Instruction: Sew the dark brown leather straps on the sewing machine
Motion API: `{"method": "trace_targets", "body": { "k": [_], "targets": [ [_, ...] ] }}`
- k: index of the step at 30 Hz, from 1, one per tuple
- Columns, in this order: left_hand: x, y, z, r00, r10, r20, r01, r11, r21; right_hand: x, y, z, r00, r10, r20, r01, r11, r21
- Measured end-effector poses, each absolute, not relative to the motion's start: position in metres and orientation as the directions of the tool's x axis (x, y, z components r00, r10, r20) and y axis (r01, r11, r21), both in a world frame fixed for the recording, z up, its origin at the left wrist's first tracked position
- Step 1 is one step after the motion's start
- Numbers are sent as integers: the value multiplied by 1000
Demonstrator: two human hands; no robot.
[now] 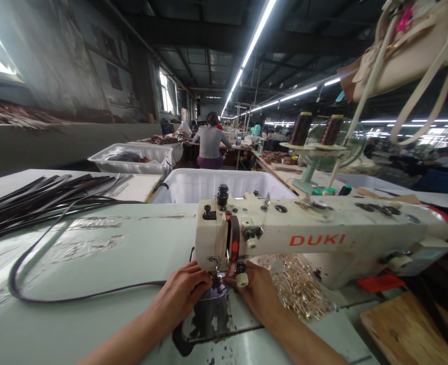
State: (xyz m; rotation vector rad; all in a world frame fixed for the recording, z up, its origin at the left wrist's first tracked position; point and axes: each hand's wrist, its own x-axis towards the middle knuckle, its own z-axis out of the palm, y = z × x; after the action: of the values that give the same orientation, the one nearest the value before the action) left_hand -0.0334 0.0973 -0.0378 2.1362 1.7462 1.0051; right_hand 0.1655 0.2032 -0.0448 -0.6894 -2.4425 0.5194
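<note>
A cream sewing machine (323, 238) marked DUKI stands on the pale green table (106, 324). Both hands meet at its needle. My left hand (180, 296) pinches the end of a long thin dark strap (57, 299) just left of the presser foot. My right hand (258, 294) rests on the other side of the needle, fingertips touching the same strap end under the machine head. The strap loops away leftward across the table. The needle point itself is hidden by my fingers.
A bundle of dark straps (34, 200) lies at the far left. A heap of small gold metal fittings (300, 289) sits behind my right hand. White bins (209, 185) stand beyond the table. Thread cones (300, 129), a fan and hanging bags are right. Another person (210, 144) sits ahead.
</note>
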Motion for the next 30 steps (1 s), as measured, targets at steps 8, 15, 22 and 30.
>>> {"method": "trace_targets", "body": {
  "k": [8,15,22,30],
  "targets": [
    [-39,100,-47,39,934,355,785,-249,567,166,205,-45,-729,537,425,308,811,-497],
    [-36,100,-45,33,929,369,798,-247,550,167,203,-40,-769,532,354,385,828,-408],
    [-41,101,-46,32,942,334,821,-215,529,171,209,-39,-830,429,357,305,884,-353],
    [-43,101,-46,34,953,299,841,-190,507,172,214,-41,-855,401,329,271,887,-375]
  ]
}}
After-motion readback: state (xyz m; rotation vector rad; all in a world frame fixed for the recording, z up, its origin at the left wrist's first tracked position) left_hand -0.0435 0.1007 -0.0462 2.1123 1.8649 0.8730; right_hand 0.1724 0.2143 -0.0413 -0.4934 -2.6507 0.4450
